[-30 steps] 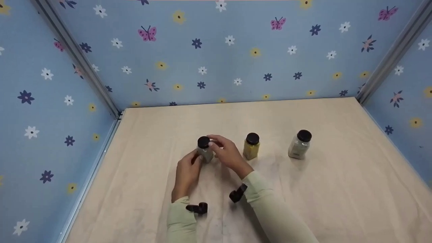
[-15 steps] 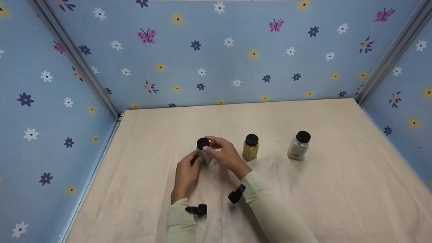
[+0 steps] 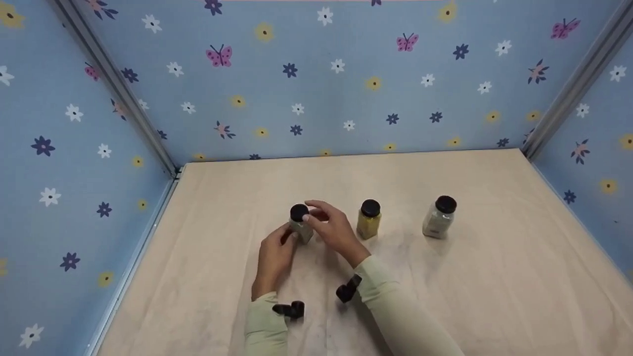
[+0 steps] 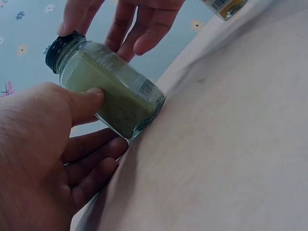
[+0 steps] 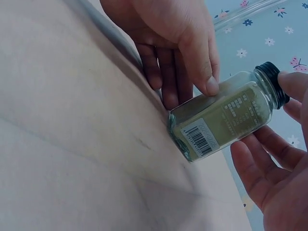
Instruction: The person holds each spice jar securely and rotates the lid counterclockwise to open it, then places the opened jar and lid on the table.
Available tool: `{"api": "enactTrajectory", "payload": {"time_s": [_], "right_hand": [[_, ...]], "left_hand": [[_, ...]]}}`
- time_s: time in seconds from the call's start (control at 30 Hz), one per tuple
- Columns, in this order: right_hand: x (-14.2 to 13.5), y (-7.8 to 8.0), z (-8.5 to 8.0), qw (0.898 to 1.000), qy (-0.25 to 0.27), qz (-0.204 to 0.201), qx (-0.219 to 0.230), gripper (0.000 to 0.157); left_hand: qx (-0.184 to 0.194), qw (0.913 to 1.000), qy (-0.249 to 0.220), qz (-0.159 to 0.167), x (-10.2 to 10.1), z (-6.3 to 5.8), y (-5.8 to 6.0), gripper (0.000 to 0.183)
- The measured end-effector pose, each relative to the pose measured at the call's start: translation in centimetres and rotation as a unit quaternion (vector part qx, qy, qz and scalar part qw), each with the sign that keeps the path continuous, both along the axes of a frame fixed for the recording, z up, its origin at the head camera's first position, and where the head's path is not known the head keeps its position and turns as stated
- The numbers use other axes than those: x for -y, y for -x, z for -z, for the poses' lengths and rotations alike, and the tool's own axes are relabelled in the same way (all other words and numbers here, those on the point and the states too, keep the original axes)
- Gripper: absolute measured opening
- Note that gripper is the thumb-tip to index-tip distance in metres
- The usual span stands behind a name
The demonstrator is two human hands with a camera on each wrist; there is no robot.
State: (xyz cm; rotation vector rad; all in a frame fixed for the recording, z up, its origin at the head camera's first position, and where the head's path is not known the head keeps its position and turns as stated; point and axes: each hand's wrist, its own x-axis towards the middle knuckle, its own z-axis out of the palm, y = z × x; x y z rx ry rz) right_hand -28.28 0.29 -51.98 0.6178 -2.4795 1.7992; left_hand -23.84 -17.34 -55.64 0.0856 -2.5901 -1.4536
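Note:
A square glass spice jar (image 3: 302,234) with green powder stands on the cloth, its black lid (image 3: 299,212) on top. Around its lower left side, my left hand (image 3: 276,253) holds the glass, the thumb (image 4: 85,103) on the near face and the other fingers beyond it. From the right, my right hand (image 3: 335,228) pinches the lid at its edge between thumb (image 5: 294,85) and index finger. The remaining right fingers spread beside the glass. A white barcode label (image 5: 198,140) shows low on the jar in the right wrist view.
To the right stands a jar of yellow powder (image 3: 369,225) with a black lid. Farther right is a jar of pale powder (image 3: 437,222), also black-lidded. Blue flowered panels (image 3: 336,94) enclose the back and sides of the cloth-covered table (image 3: 207,277).
My right thumb slid across the front of the lid, then moved back toward its right edge. My left hand keeps its grip on the jar. The other jars stay put.

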Motion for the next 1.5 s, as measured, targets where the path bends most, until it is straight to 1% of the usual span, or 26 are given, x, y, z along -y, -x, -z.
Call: {"api": "enactTrajectory", "payload": {"time_s": [0.13,0.37,0.57,0.67,0.83,1.0,1.27,1.5], "right_hand": [[-0.17,-0.24,0.14,1.000,-0.003,-0.002,-0.002,0.045],[-0.33,-0.24,0.05,1.000,-0.009,-0.008,-0.014,0.040],[-0.27,-0.35,-0.10,1.000,-0.008,-0.016,0.003,0.037],[-0.07,-0.35,-0.12,1.000,-0.011,-0.013,0.003,0.039],[0.26,-0.19,-0.17,1.000,-0.018,-0.007,-0.008,0.045],[0.16,-0.14,-0.29,1.000,-0.017,-0.001,-0.007,0.044],[-0.30,0.07,-0.26,0.999,-0.033,-0.006,-0.023,0.048],[-0.40,0.02,-0.36,1.000,-0.025,-0.004,-0.009,0.046]], "left_hand": [[0.008,0.9999,-0.005,-0.005,-0.10,0.19,-0.15,0.038],[0.008,0.9999,-0.011,-0.004,-0.15,0.26,-0.21,0.039],[0.012,0.9998,-0.003,-0.013,-0.11,0.36,-0.07,0.038],[0.017,0.9998,-0.002,-0.014,-0.08,0.34,-0.05,0.038],[0.018,0.9997,0.000,-0.015,-0.03,0.27,-0.03,0.038],[0.009,0.9999,-0.004,-0.008,-0.05,0.26,0.05,0.038],[-0.007,0.9999,-0.010,0.001,-0.09,0.28,0.24,0.037],[-0.001,1.0000,-0.009,-0.001,-0.08,0.24,0.24,0.038]]}}
